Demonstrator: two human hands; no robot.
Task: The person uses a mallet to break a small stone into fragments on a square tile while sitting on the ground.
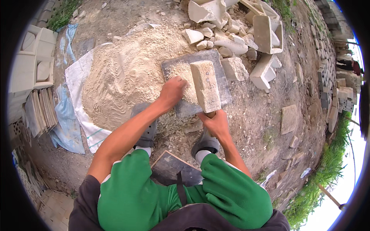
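**Mallet raised over a stone slab heaped with crushed powder**

Head view: the person sits low, green-trousered knees (pixel 185 192) at the lower edge, grey shoes (pixel 148 127) planted on rubble-strewn ground (pixel 266 127). Between the feet and a broad pile of pale crushed stone (pixel 123 73) lies a dark flat slab (pixel 221 82), its near edge toward the shoes. A small heap of powder (pixel 181 71) covers the slab's left part.

The left hand (pixel 173 90) rests on the slab near its left edge, fingers curled down into the powder; whether it grips anything cannot be told. The right hand (pixel 216 123) is closed tight around the handle of a mallet (pixel 205 85), just off the slab's near edge. The mallet's long, pale, block-shaped head stands above the slab's middle, just beside the left hand.

The powder pile sits on a white woven sheet (pixel 79 104). Beyond the slab's far edge lie broken pale stone chunks (pixel 231 42). Moulded pale blocks (pixel 36 57) stand at the left.
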